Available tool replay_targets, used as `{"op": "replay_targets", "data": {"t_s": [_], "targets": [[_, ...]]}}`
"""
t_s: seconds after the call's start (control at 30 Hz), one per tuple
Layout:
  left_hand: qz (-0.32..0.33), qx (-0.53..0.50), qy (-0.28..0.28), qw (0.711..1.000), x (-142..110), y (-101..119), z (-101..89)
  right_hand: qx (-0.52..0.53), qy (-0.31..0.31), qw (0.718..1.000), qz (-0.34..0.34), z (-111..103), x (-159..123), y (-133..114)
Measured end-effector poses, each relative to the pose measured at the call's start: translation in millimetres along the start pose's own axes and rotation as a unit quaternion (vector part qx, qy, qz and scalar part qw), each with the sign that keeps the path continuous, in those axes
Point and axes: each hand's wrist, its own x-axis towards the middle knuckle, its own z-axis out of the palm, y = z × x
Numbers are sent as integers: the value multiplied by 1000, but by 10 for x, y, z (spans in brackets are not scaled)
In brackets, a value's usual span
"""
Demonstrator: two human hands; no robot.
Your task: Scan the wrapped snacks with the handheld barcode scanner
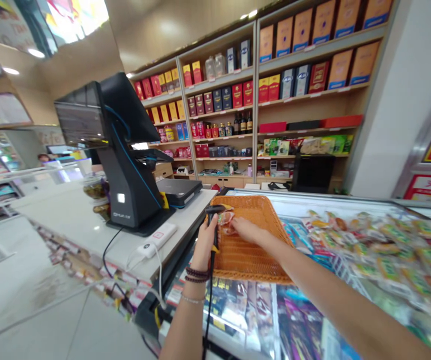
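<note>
My left hand (205, 240) is closed around the handle of a black barcode scanner (215, 209), whose cord runs down along my forearm. In front of the scanner's head is a small clear-wrapped snack packet (225, 218), pinched in my right hand (242, 228). Its exact contents are too small to make out. Both hands are above the left part of an orange woven basket (255, 257), which lies on the glass top of a chest freezer (275, 290). Dark beaded bracelets circle my left wrist.
A black checkout terminal (120, 165) stands on the white counter (65, 215) at left, beside a white power strip (157, 240) with cables. Many wrapped snacks (380, 245) lie at right. Shelves of boxed goods (219, 100) line the back wall.
</note>
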Motion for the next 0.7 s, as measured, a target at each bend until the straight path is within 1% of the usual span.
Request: {"op": "replay_targets", "data": {"t_s": [0.07,0.1,0.13,0.17,0.23,0.3,0.37,0.5,0.6,0.7], "targets": [[15,-5,8,1000,-49,48,57,25,-19,999,37,-76,-182,-26],[20,-8,4,1000,-87,77,96,59,-25,996,60,-134,-276,-30],[25,-12,-8,1000,-136,107,141,119,-22,990,79,-204,-371,-30],[29,-19,-27,999,-196,138,192,189,-11,978,92,-284,-464,-27],[28,-36,-78,996,-339,196,315,317,37,943,97,-468,-645,-26],[19,-50,-125,991,-493,243,465,394,83,911,87,-660,-814,-36],[8,-61,-161,985,-635,278,634,424,112,895,86,-838,-973,-55],[-10,-84,-223,971,-846,317,972,437,160,879,102,-1114,-1273,-84],[-18,-88,-255,963,-954,321,1180,442,186,870,112,-1257,-1478,-87],[-24,-88,-273,958,-1032,302,1328,442,218,860,134,-1361,-1637,-75]]}}
